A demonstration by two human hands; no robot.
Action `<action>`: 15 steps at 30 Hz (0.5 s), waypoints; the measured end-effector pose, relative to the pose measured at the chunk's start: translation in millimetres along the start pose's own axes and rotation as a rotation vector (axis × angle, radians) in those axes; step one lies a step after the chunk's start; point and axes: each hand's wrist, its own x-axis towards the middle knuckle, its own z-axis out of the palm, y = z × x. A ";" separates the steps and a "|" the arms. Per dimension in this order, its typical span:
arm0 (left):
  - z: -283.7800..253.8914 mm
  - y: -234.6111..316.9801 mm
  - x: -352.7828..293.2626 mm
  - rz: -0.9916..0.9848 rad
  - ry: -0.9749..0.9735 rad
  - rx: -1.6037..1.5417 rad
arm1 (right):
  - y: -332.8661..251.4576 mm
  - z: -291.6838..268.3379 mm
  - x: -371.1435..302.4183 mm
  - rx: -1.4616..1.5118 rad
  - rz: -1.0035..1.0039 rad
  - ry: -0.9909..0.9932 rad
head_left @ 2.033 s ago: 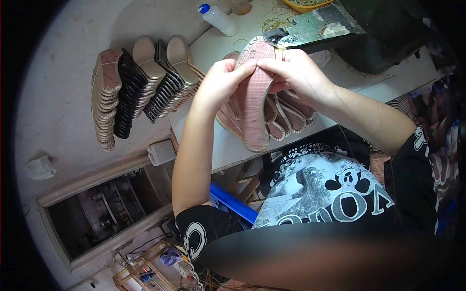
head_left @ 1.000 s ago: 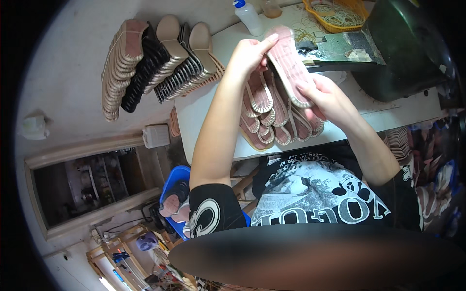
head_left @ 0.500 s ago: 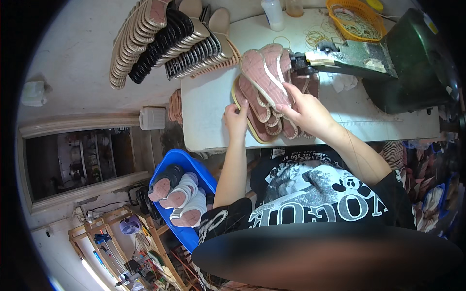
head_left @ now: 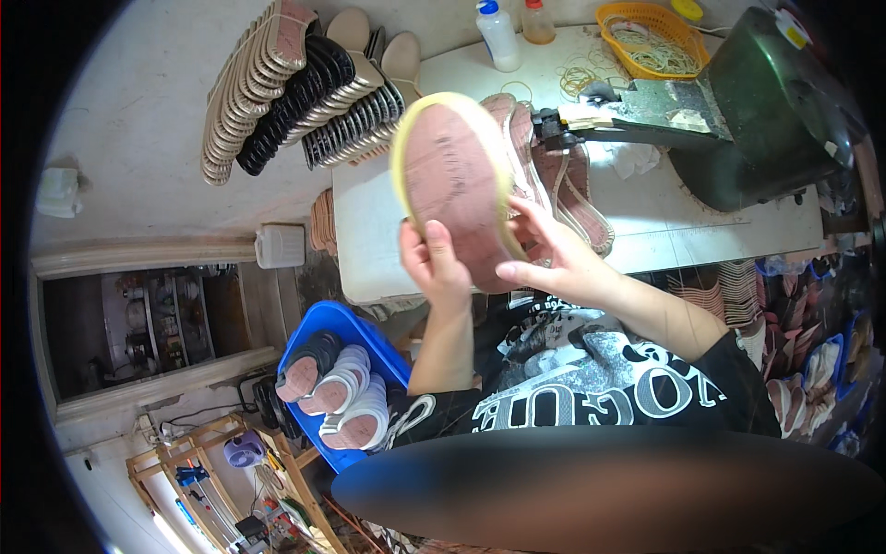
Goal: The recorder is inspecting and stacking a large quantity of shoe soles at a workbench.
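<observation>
- Pink oval shoe sole with a pale yellow rim [head_left: 454, 189] is held up above the white worktable [head_left: 664, 222], its flat underside facing the camera.
- Left hand [head_left: 436, 263] grips the sole's lower edge, thumb laid on the pink face.
- Right hand [head_left: 554, 263] pinches the sole's right edge with fingers curled on the rim.
- One heap of pink woven-edged soles [head_left: 568, 185] lies on the table just behind the held sole; their count cannot be told.
- Two plastic bottles stand at the table's far edge: a white one with a blue cap [head_left: 498, 35] and a clear amber one with a red cap [head_left: 538, 22].
- One orange mesh basket [head_left: 660, 37] holds rubber bands.
- One blue plastic bin [head_left: 332, 388] below holds several soles.
</observation>
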 end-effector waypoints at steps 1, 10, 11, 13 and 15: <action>9.6 1.6 1.0 0.006 -0.007 -0.006 | 12.3 7.8 9.4 0.180 -0.135 0.069; 45.4 19.7 21.7 -0.583 -0.485 -0.541 | 2.7 -46.2 -7.8 0.559 0.047 -0.288; 49.1 19.7 19.0 -0.584 -0.490 -0.542 | 14.3 -49.6 -4.4 0.524 0.016 -0.248; 60.7 15.4 10.4 -0.626 -0.518 -0.542 | 17.7 -53.8 2.2 0.415 -0.055 -0.177; 70.9 15.7 8.5 -0.598 -0.520 -0.503 | 5.2 -59.6 2.6 0.343 -0.010 -0.167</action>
